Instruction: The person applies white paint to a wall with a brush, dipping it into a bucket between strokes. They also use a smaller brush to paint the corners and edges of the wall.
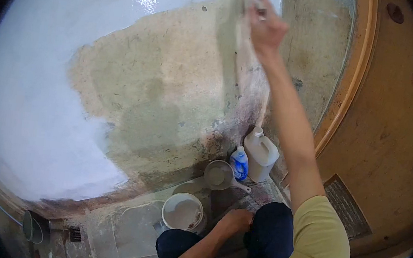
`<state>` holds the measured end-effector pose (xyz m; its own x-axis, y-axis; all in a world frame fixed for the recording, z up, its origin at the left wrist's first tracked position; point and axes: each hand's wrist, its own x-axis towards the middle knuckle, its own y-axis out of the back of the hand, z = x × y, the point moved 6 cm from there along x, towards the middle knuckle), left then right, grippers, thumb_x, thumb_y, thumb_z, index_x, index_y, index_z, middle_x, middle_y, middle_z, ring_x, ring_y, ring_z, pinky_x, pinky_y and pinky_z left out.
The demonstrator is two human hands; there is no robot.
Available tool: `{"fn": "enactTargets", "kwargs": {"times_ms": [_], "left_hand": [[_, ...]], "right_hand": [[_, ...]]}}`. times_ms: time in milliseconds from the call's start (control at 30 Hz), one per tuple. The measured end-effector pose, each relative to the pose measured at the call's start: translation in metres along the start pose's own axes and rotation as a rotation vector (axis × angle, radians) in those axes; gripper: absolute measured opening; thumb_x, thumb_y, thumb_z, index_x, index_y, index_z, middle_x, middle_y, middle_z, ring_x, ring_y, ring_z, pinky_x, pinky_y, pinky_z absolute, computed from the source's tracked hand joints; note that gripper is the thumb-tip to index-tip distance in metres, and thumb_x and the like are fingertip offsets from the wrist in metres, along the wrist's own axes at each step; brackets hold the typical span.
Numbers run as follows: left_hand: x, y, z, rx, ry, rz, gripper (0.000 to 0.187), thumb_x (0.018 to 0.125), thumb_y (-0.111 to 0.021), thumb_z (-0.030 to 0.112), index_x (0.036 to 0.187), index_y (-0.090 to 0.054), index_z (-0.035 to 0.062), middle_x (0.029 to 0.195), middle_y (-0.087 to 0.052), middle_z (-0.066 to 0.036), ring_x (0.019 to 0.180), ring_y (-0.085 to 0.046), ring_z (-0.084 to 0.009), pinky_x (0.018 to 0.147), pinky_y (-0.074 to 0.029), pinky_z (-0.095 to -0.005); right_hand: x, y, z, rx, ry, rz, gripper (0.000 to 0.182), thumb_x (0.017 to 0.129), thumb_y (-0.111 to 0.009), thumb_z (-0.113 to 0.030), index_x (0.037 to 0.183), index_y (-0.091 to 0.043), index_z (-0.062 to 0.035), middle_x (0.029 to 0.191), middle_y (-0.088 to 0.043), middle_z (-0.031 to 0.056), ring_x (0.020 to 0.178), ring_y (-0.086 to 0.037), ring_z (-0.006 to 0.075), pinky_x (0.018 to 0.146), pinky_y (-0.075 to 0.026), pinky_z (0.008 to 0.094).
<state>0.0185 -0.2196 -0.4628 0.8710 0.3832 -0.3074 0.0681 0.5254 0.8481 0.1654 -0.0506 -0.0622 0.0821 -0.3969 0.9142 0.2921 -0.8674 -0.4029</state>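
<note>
My right hand is raised to the top of the wall near the corner, its fingers closed round something blurred and whitish that I cannot make out. Fresh white paint covers the wall's left and upper parts, around a bare, stained beige-green patch. Low between my knees, my left hand has its fingers curled, and whether it holds anything is hidden. Just left of it stands a white bucket with pale paint inside.
Against the corner stand a whitish jug, a blue-and-white bottle and a grey dipper. A dark bucket and a floor drain are at lower left. A brown door with a vent fills the right side.
</note>
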Motion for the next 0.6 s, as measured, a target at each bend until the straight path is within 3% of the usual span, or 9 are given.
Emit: {"fn": "enactTargets", "kwargs": {"times_ms": [67, 167, 233, 467, 600], "left_hand": [[0.006, -0.011, -0.011, -0.016, 0.006, -0.030, 0.021, 0.078, -0.058, 0.010, 0.096, -0.067, 0.0057, 0.101, -0.067, -0.020, 0.094, -0.065, -0.0365, 0.078, -0.054, -0.0450], [0.010, -0.015, -0.019, -0.006, -0.070, 0.150, 0.019, 0.080, -0.056, 0.010, 0.094, -0.067, 0.0044, 0.099, -0.067, -0.021, 0.092, -0.066, -0.0369, 0.077, -0.054, -0.0452], [0.008, -0.011, -0.014, 0.009, -0.008, -0.009, 0.019, 0.080, -0.056, 0.011, 0.093, -0.067, 0.0040, 0.097, -0.068, -0.020, 0.092, -0.066, -0.0371, 0.077, -0.054, -0.0461], [0.030, -0.037, -0.025, -0.026, -0.054, 0.056, 0.020, 0.078, -0.059, 0.012, 0.095, -0.067, 0.0048, 0.095, -0.068, -0.019, 0.092, -0.066, -0.0367, 0.077, -0.054, -0.0466], [0.035, -0.037, -0.026, -0.081, -0.048, 0.046, 0.022, 0.076, -0.061, 0.013, 0.096, -0.067, 0.0056, 0.096, -0.068, -0.019, 0.092, -0.066, -0.0367, 0.077, -0.054, -0.0472]], "right_hand": [[0.014, 0.012, 0.039, 0.019, -0.113, 0.035, 0.021, 0.084, -0.071, -0.022, 0.099, -0.071, -0.0069, 0.068, -0.070, 0.0064, 0.059, -0.067, 0.0121, 0.055, -0.050, 0.0263], [0.031, 0.028, 0.083, 0.027, -0.301, 0.022, 0.019, 0.085, -0.069, -0.022, 0.094, -0.073, -0.0062, 0.066, -0.069, 0.0052, 0.058, -0.063, 0.0070, 0.057, -0.048, 0.0243], [0.041, 0.035, 0.101, 0.000, -0.240, -0.002, 0.019, 0.085, -0.069, -0.023, 0.093, -0.073, -0.0062, 0.065, -0.068, 0.0051, 0.057, -0.061, 0.0071, 0.057, -0.048, 0.0245], [0.039, 0.016, 0.135, -0.157, -0.208, -0.193, 0.023, 0.085, -0.068, -0.026, 0.090, -0.072, -0.0040, 0.065, -0.067, 0.0071, 0.058, -0.062, 0.0107, 0.060, -0.048, 0.0274], [0.028, 0.011, 0.137, -0.059, -0.203, -0.093, 0.025, 0.084, -0.068, -0.027, 0.089, -0.071, -0.0026, 0.067, -0.068, 0.0078, 0.059, -0.063, 0.0121, 0.061, -0.049, 0.0290]]}}
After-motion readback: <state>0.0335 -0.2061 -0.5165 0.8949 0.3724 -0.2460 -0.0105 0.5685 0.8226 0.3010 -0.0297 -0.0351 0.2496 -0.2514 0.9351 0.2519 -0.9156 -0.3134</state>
